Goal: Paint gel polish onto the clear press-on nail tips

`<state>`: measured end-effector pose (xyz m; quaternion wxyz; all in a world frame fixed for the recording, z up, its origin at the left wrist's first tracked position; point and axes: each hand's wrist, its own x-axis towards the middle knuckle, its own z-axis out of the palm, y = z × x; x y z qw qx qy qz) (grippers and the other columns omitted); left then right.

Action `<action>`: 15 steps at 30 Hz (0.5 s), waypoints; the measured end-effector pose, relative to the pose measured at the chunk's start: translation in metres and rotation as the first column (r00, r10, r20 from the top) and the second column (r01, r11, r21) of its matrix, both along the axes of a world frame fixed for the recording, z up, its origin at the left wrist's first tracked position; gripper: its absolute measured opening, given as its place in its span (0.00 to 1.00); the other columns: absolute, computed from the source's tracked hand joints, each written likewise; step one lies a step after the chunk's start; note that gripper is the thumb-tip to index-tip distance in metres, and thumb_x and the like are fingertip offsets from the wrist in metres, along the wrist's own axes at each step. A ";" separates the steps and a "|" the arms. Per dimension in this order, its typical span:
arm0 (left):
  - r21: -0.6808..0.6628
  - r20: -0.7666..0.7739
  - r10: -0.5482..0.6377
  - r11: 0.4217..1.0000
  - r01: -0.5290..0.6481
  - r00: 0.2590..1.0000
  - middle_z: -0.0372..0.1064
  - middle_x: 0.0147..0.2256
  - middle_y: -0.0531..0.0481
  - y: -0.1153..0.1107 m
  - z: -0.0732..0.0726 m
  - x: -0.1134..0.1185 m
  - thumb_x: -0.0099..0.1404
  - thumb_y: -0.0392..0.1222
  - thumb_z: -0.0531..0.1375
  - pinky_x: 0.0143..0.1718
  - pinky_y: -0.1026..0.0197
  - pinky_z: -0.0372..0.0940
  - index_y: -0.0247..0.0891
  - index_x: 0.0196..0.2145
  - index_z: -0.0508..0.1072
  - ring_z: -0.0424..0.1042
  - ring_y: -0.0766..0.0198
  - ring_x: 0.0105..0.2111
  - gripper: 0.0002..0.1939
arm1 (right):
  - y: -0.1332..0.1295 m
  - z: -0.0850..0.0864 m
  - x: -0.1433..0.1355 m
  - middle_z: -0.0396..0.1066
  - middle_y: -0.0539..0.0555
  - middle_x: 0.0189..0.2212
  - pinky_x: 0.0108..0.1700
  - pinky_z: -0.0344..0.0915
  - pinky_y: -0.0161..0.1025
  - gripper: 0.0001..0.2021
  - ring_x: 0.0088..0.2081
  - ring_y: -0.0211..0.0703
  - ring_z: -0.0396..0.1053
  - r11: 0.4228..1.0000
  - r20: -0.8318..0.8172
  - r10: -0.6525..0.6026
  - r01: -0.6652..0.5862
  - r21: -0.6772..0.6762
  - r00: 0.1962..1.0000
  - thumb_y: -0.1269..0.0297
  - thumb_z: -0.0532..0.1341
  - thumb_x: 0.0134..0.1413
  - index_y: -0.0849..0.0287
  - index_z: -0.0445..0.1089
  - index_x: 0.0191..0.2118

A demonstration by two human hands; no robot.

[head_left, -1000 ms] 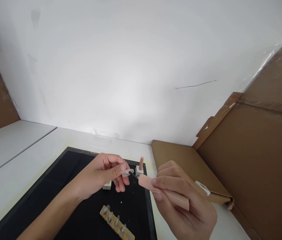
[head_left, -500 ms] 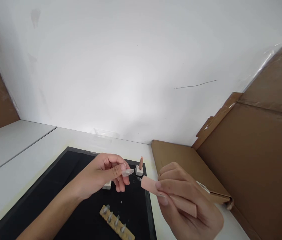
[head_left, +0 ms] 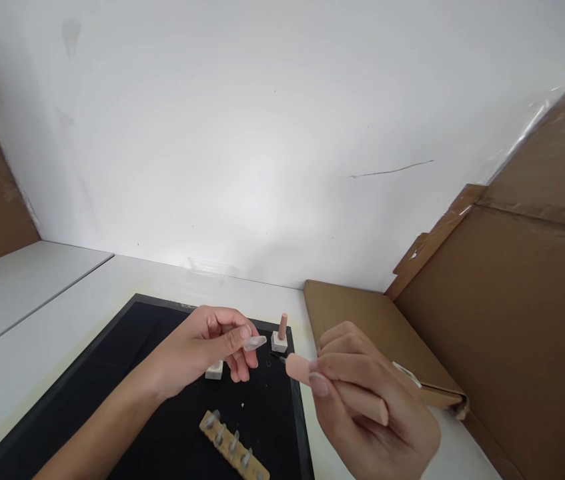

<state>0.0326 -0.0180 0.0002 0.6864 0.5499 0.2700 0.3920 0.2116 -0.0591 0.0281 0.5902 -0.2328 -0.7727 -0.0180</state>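
My left hand (head_left: 217,347) pinches a clear false nail (head_left: 255,343) between thumb and fingertip. My right hand (head_left: 377,400) grips a peach nail polish brush cap (head_left: 298,369) with its thumb and fingers. From the cap a thin dark brush (head_left: 278,357) points left toward the false nail, with a small gap between them. Just behind the brush stands a white nail polish bottle (head_left: 279,342) with a peach cap on. A second white bottle (head_left: 214,371) is partly hidden under my left hand. Several more clear false nails (head_left: 233,441) are fixed on a tan strip (head_left: 252,465).
A black mat (head_left: 172,413) lies on the white table (head_left: 162,270) beneath my hands. On the right are a flat cardboard box (head_left: 352,300) and a tall cardboard panel (head_left: 522,320). A white wall (head_left: 242,133) rises behind.
My right hand has shifted slightly left while the cap turned in its fingers. The brush tip sits a little lower than the false nail, which moved slightly left with my left hand.
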 end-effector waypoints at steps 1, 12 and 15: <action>0.000 0.003 -0.001 1.000 0.001 1.000 0.71 0.22 0.51 0.000 0.000 0.000 0.60 0.45 0.61 0.23 0.68 0.64 0.32 0.27 0.73 0.69 0.71 0.20 0.12 | 0.000 0.000 0.000 0.60 0.47 0.18 0.23 0.59 0.38 0.11 0.20 0.36 0.58 1.000 -0.004 0.008 -0.008 0.005 1.000 0.83 0.57 0.45 0.58 0.66 0.30; 0.004 -0.010 -0.015 1.000 0.015 1.000 0.71 0.22 0.51 0.000 -0.001 -0.001 0.60 0.47 0.61 0.23 0.68 0.64 0.33 0.27 0.73 0.69 0.70 0.20 0.13 | 0.001 -0.001 0.000 0.62 0.48 0.19 0.22 0.59 0.38 0.11 0.20 0.37 0.60 1.000 -0.002 0.002 -0.002 0.031 1.000 0.82 0.58 0.45 0.59 0.68 0.32; 0.006 -0.010 -0.016 1.000 0.016 1.000 0.71 0.22 0.51 -0.001 -0.001 -0.001 0.60 0.46 0.61 0.23 0.68 0.64 0.33 0.27 0.73 0.69 0.70 0.20 0.13 | 0.001 0.000 0.000 0.61 0.47 0.18 0.23 0.59 0.39 0.12 0.19 0.36 0.59 1.000 0.005 -0.018 0.018 0.022 1.000 0.83 0.58 0.45 0.58 0.67 0.31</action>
